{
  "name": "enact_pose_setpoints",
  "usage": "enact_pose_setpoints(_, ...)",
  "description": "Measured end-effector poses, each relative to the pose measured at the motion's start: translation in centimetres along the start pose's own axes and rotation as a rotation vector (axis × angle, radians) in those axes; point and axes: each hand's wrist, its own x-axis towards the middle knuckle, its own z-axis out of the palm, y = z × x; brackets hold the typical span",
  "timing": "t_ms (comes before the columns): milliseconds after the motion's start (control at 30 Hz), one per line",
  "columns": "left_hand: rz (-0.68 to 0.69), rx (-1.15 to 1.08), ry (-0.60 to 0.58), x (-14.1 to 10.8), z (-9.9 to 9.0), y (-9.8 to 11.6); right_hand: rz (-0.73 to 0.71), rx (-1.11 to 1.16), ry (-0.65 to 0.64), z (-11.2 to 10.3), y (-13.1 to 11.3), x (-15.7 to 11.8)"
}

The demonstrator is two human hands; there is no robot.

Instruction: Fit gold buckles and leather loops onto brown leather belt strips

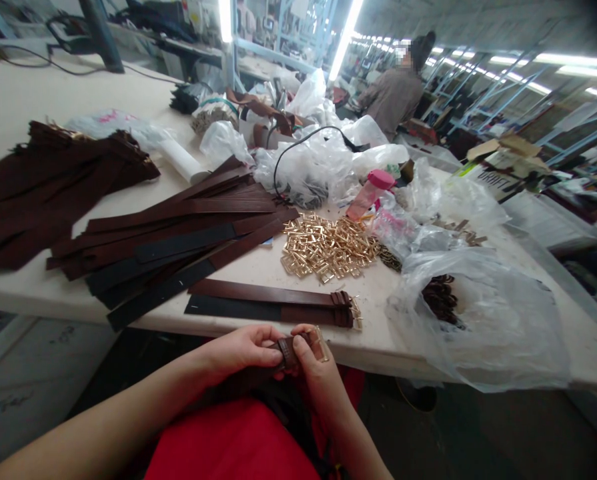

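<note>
Just in front of the table edge, my left hand [251,348] pinches a dark brown leather belt [289,352] near a small loop on it. My right hand [314,360] is closed on the same belt's end, beside a gold buckle [321,343]. The rest of this belt hangs down over my lap, mostly hidden. On the table right beyond my hands lie finished-looking belts [273,293] side by side, buckles toward the right. Behind them is a heap of loose gold buckles [328,245]. A fan of brown belt straps [178,223] spreads to the left.
Another pile of brown straps [53,180] lies far left. Clear plastic bags [298,167] crowd the table's middle, near a pink-capped bottle [371,193]. An open bag of dark loops [441,300] overhangs the right edge. A person [395,97] stands beyond; a carton [503,167] is at right.
</note>
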Motion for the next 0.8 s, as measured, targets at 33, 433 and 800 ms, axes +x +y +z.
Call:
enact_pose_setpoints(33, -0.004, -0.01, 0.011, 0.1, -0.1, -0.2, -0.039, -0.074, -0.01, -0.1, -0.3, 0.0)
enact_pose_setpoints(433, -0.182, 0.334, 0.06, -1.1, 0.7, 0.5, -0.228, -0.335, -0.081, -0.4, -0.2, -1.6)
enact_pose_setpoints(800, -0.2, 0.643, -0.01, -0.7, 1.6, 0.9, -0.295, -0.432, -0.072, 0.4, 0.8, -2.3)
